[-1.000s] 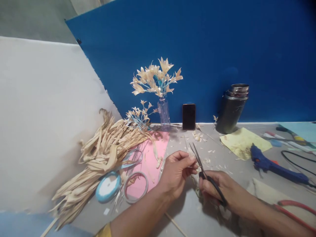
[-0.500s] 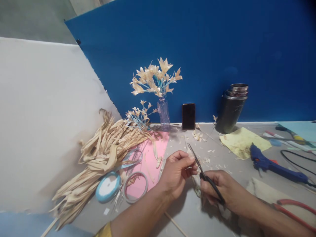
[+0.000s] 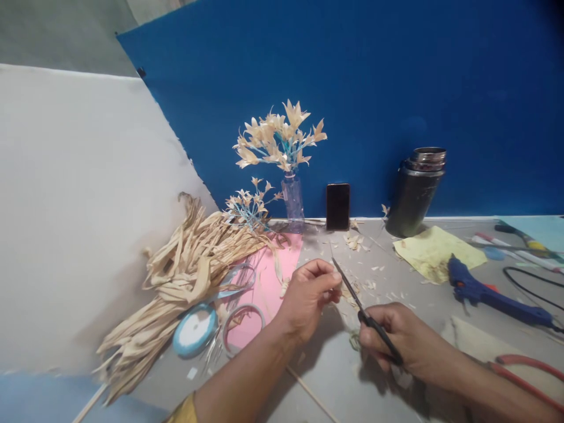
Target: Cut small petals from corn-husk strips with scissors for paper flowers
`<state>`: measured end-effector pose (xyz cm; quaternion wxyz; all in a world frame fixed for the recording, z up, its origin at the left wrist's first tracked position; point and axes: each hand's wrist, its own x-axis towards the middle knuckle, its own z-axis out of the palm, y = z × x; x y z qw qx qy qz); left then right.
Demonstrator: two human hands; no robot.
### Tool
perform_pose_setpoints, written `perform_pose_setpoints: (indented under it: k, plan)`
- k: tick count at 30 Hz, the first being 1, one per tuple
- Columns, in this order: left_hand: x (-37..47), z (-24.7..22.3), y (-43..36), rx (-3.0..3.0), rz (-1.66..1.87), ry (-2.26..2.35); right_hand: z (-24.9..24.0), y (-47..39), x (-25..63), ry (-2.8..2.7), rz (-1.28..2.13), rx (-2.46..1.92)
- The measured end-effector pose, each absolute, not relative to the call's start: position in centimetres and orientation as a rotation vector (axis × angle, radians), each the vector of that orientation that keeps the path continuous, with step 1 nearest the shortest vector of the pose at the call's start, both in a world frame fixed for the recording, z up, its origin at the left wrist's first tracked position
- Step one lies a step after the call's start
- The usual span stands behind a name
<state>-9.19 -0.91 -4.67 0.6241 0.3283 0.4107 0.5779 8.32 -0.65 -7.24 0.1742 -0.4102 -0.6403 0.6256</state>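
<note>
My right hand (image 3: 396, 341) is closed around the black handles of a pair of scissors (image 3: 352, 291), whose blades look shut and point up and left. Just left of the blades, my left hand (image 3: 311, 294) is raised over the table with thumb and fingers pinched together. Whatever it holds is too small or hidden to make out. The blade tips come close to the left fingertips. Pale scraps (image 3: 370, 286) lie scattered on the table behind the hands.
Dried husks (image 3: 189, 264), a blue ribbon spool (image 3: 195, 330) and a tape ring (image 3: 225, 323) lie left. Husk flowers stand in a clear bottle (image 3: 293, 200) by a phone (image 3: 338, 207). Rightward are a dark flask (image 3: 416, 197), a blue glue gun (image 3: 493, 296) and red-handled pliers (image 3: 529, 367).
My left hand has shifted slightly left and up, away from the scissors. The right hand still holds the scissors in almost the same place.
</note>
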Motion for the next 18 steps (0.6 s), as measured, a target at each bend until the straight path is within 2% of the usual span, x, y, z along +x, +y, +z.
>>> perform_pose_setpoints:
  k: [6, 13, 18]
  plan:
    - [-9.2, -4.7, -0.9, 0.684, 1.332, 0.88, -7.1, 0.0, 8.5, -1.669, 1.706, -1.145]
    - [-9.0, -4.6, -0.9, 0.56, 1.309, 0.828, -6.3, -0.4, 8.7, -1.853, 1.806, -0.957]
    - [-9.0, -4.5, -1.0, 0.577, 1.307, 0.838, -6.3, -0.7, 8.7, -1.957, 1.727, -0.988]
